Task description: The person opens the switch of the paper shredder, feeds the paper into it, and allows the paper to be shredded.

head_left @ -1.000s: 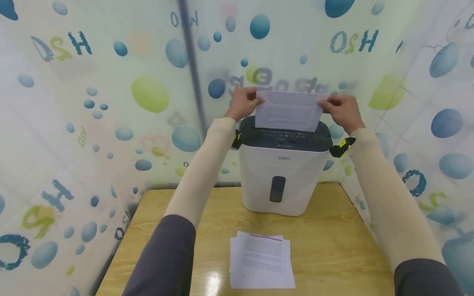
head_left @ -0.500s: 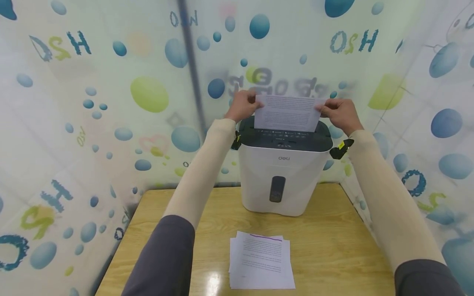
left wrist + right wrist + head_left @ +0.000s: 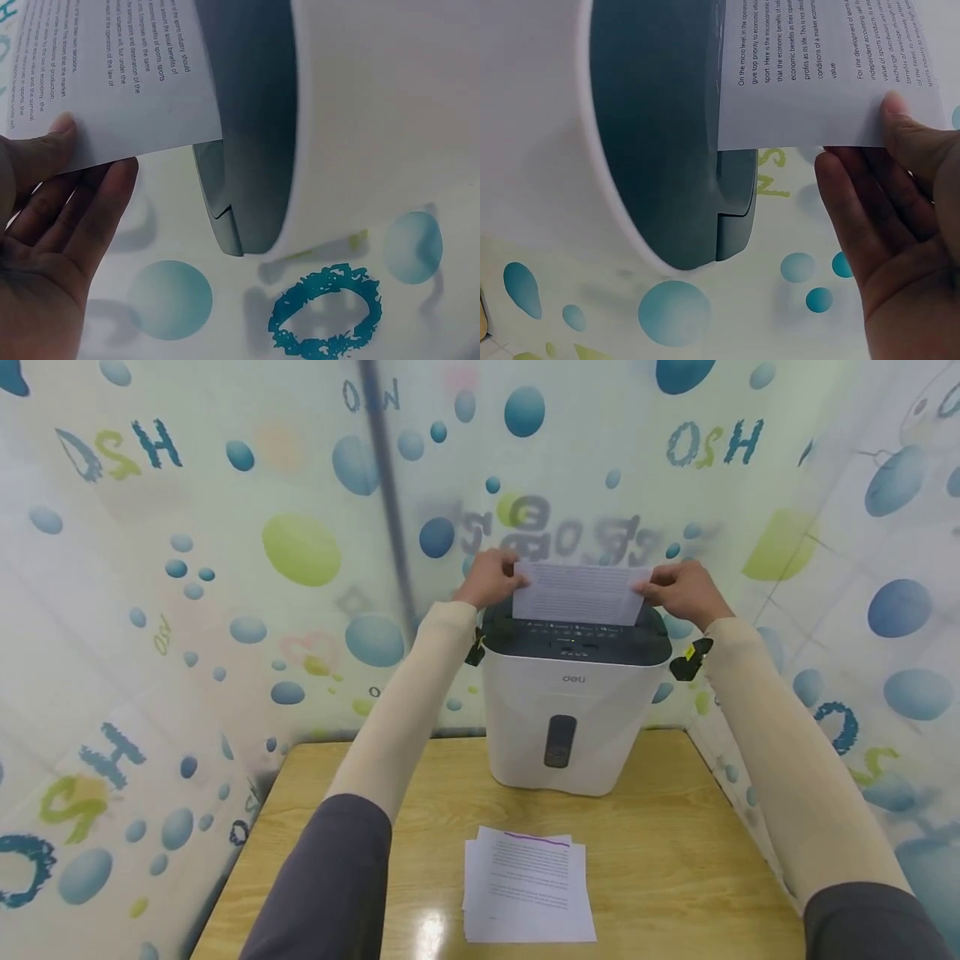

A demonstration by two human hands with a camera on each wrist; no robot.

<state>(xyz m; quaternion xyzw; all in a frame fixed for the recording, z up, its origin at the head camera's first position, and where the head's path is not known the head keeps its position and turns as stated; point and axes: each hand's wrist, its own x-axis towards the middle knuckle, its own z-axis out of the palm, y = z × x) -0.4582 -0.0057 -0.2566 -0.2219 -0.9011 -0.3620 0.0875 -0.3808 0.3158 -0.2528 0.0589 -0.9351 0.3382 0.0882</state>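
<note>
A printed sheet of paper stands upright in the top slot of a white paper shredder with a dark lid. At the sheet's left edge, my left hand pinches the paper between thumb and fingers. My right hand pinches the opposite edge the same way. In the left wrist view the thumb lies on the printed face, with the fingers behind the paper. The right wrist view shows the right thumb on the print too. The sheet's lower part is hidden inside the shredder.
A small stack of printed sheets lies on the wooden table in front of the shredder. Patterned curtain-like walls stand close behind the table and at both sides.
The sheet has sunk lower into the shredder slot, so less of it shows above the lid. Both hands have moved down with it, still pinching its edges.
</note>
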